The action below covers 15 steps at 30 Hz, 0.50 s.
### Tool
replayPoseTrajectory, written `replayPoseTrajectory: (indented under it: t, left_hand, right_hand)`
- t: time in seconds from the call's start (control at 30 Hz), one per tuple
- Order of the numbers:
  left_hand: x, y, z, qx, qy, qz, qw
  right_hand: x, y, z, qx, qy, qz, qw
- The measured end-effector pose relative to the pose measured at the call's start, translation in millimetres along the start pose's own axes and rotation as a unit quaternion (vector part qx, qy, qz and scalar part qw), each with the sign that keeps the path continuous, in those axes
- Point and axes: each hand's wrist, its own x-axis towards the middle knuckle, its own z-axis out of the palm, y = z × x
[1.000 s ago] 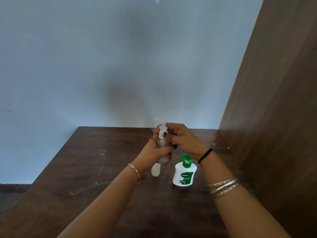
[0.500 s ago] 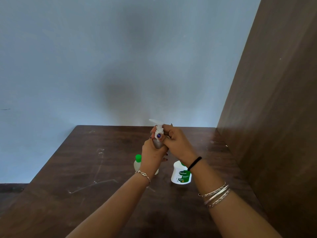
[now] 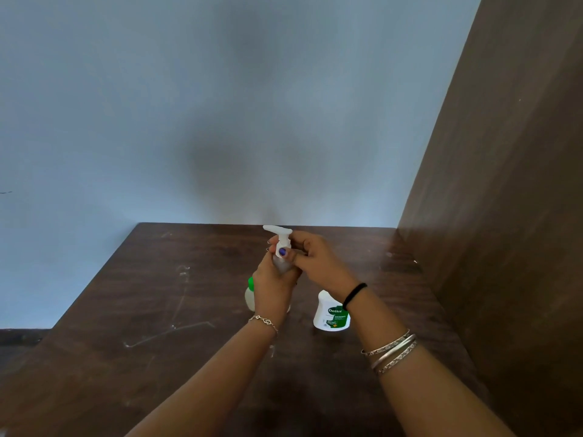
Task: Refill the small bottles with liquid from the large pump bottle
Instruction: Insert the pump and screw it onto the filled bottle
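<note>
Head view, left hand point(image 3: 273, 287) gripping pump bottle point(image 3: 281, 262), right hand point(image 3: 310, 258) fingers pinching its pump point(image 3: 279, 236)

Left hand point(image 3: 273, 287) grips a clear pump bottle point(image 3: 281, 264); right hand point(image 3: 310, 259) pinches its white pump head point(image 3: 280, 238); two green-capped white small bottles point(image 3: 331, 315) stand on the dark wooden desk point(image 3: 157, 310).

Two small bottles are standing on the tabletop point(image 3: 164, 310): one point(image 3: 250, 294) behind the left hand point(image 3: 273, 288), another point(image 3: 329, 313) to its right.

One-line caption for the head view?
Left hand grips pump bottle; right hand pinches its pump head above two small bottles.
</note>
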Motion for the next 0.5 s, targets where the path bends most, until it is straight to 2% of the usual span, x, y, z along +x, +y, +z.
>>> replayPoseTrajectory:
  t: [0.07, 0.2, 0.27, 0.37, 0.5]
  left_hand:
    - [5.2, -7.3, -4.6, 0.039, -0.049, -0.014, 0.998]
    - [4.2, -23.2, -17.9, -0.034, -0.166, -0.003, 0.986]
    - [6.9, -41.5, -27.0, -0.004, -0.198, -0.016, 0.980]
    - [11.8, -67.7, -48.2, 0.052, -0.207, -0.038, 0.976]
    - [13.4, -98.7, -80.8, 0.011, -0.142, -0.092, 0.986]
  right_hand:
    - [1.1, 3.0, 1.2, -0.032, 0.019, 0.010, 0.999]
    - [1.2, 13.9, 14.3, -0.079, 0.051, 0.027, 0.995]
    - [2.0, 23.6, 22.1, -0.093, 0.050, 0.031, 0.994]
    - [2.7, 41.1, 35.5, -0.107, 0.061, 0.038, 0.992]
    - [7.5, 63.7, 53.2, -0.092, 0.083, 0.066, 0.990]
